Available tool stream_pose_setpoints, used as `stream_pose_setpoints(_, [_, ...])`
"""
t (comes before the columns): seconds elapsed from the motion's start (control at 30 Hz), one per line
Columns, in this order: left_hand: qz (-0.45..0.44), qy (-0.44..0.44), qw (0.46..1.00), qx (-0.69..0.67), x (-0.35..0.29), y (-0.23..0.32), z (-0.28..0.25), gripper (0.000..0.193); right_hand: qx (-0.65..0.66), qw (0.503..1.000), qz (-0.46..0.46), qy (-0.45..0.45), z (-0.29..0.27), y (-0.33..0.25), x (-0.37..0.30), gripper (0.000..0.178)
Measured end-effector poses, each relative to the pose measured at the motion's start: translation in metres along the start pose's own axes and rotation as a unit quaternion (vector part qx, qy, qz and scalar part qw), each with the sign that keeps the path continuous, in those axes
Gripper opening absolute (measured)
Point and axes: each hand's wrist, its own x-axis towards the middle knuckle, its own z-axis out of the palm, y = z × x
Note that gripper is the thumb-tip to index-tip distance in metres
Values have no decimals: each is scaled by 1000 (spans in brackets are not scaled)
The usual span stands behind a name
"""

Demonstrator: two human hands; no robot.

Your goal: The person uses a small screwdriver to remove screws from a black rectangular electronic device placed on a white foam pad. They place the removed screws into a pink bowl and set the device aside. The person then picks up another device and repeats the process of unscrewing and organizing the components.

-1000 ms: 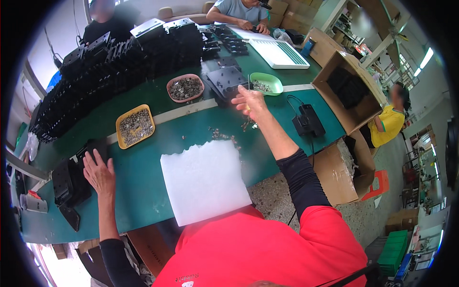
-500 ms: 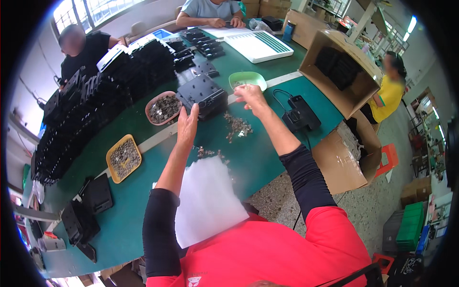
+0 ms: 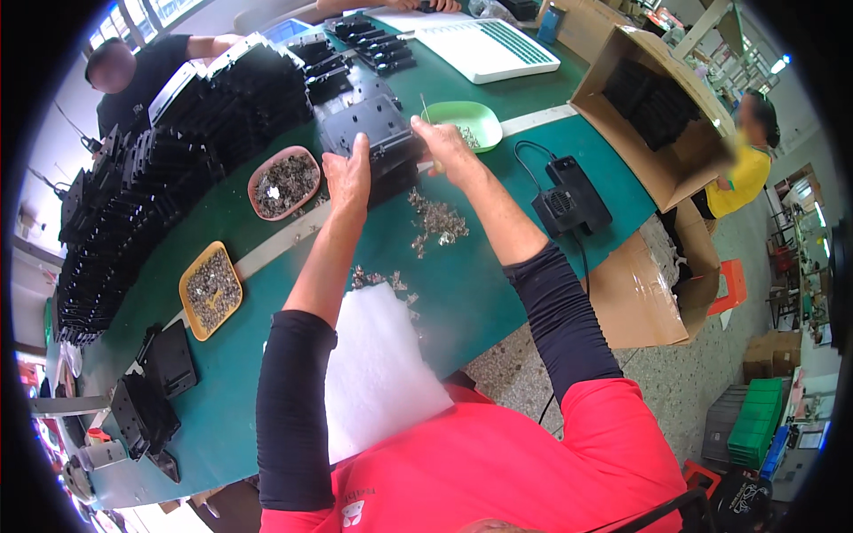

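A black plastic housing [image 3: 378, 124], flat-topped with small holes and posts, is held over the green table between my two hands. My left hand [image 3: 348, 178] grips its near left edge, thumb on top. My right hand [image 3: 447, 151] closes on its right edge, fingers partly hidden. A thin pin-like tip [image 3: 425, 107] shows just above the right fingers; I cannot tell what it belongs to. Behind that hand sits a light green bowl [image 3: 487, 126] of small metal parts. Left of the housing stands a pink tray [image 3: 258, 197] of similar parts.
Loose metal parts [image 3: 437, 222] lie in front of the housing. A yellow tray [image 3: 186, 298], a white foam sheet [image 3: 378, 373] and a black charger-like device [image 3: 573, 200] are nearby. Black housings [image 3: 258, 93] are stacked at left. Cardboard box [image 3: 604, 160] at right; co-workers sit around.
My right hand has moved from the green bowl's near rim down and left onto the housing's right edge. My left hand stays on the housing. The whole view has shifted slightly.
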Motion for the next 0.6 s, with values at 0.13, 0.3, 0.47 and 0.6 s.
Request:
stream_pose_setpoints(0.13, [-42,-36,994,-89,7,11,-8,85,12,1000,21,0,3,2,10,57])
stream_pose_setpoints(0.3, [-98,-80,984,-126,8,-5,-18,94,3,1000,5,-14,3,0,0,57])
stream_pose_setpoints(0.47, [-139,-137,972,-132,4,-16,-22,101,-14,1000,20,-4,-5,17,1,53])
stream_pose_setpoints(0.6, [-155,-162,961,-164,2,-12,-24,93,-33,998,49,-10,-4,25,2,52])
